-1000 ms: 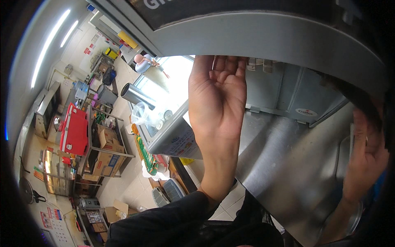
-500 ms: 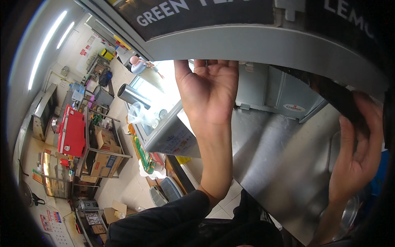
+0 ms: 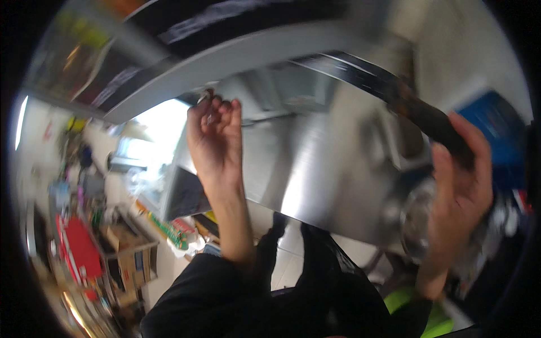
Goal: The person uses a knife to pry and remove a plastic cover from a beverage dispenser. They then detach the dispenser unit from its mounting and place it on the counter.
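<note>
My right hand (image 3: 465, 180) is closed round the dark handle of a long knife (image 3: 366, 76). Its shiny dark blade slants up and left, its far end close beneath a grey panel (image 3: 242, 65). The part near the handle looks brownish and blurred. Just under the panel's lower edge, my left hand (image 3: 217, 132) is raised palm toward me with its fingers curled in. A small pale glint shows at its fingertips; what it is, if held at all, is too blurred to name. Beneath both hands lies a steel counter (image 3: 265, 163).
Metal bowls (image 3: 417, 219) stand at the counter's right, near a blue container (image 3: 487, 127). To the left are a bright-topped grey unit (image 3: 189, 194), a red box (image 3: 79, 248) and a rack with cardboard boxes (image 3: 127, 256). A lime-green object (image 3: 417, 312) sits low right.
The view has swung right and blurred. My left hand has come off the panel's underside, and its fingers have curled. More of the knife shows, with my right hand still round its handle.
</note>
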`<action>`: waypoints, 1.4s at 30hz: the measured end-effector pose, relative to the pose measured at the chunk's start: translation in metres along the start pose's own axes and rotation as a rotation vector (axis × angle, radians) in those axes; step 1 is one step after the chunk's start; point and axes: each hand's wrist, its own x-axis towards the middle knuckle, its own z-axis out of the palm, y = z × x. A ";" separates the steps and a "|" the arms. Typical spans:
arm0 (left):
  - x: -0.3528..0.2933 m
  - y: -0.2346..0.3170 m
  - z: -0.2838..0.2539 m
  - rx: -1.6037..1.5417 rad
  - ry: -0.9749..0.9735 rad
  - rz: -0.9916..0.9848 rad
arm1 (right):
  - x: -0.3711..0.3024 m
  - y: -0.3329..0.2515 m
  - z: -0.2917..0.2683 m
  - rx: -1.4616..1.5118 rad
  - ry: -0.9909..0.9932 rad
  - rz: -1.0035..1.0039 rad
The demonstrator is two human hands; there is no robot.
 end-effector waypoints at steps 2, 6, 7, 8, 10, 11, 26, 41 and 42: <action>-0.038 -0.046 -0.004 0.189 -0.095 -0.078 | -0.005 0.003 -0.031 -0.036 -0.013 0.066; -0.131 -0.151 -0.001 0.843 -0.517 -0.270 | -0.028 0.001 -0.091 -0.096 0.176 0.136; -0.150 -0.173 0.002 1.073 -0.713 -0.223 | -0.035 -0.005 -0.110 -0.171 0.213 0.163; -0.168 -0.196 0.006 1.142 -0.879 -0.105 | -0.047 -0.010 -0.127 -0.144 0.286 0.242; -0.194 -0.234 0.012 1.312 -1.087 0.115 | -0.069 -0.016 -0.157 -0.205 0.380 0.345; -0.208 -0.249 0.016 1.423 -1.135 0.204 | -0.082 -0.017 -0.175 -0.308 0.410 0.362; -0.187 -0.248 0.010 1.475 -0.987 0.348 | -0.224 -0.017 -0.209 -0.025 0.765 0.656; -0.035 0.098 -0.047 1.142 0.240 0.623 | -0.205 0.118 0.061 -0.472 0.071 0.340; -0.024 0.113 -0.044 1.032 0.208 0.649 | -0.201 0.119 0.062 -0.543 0.011 0.431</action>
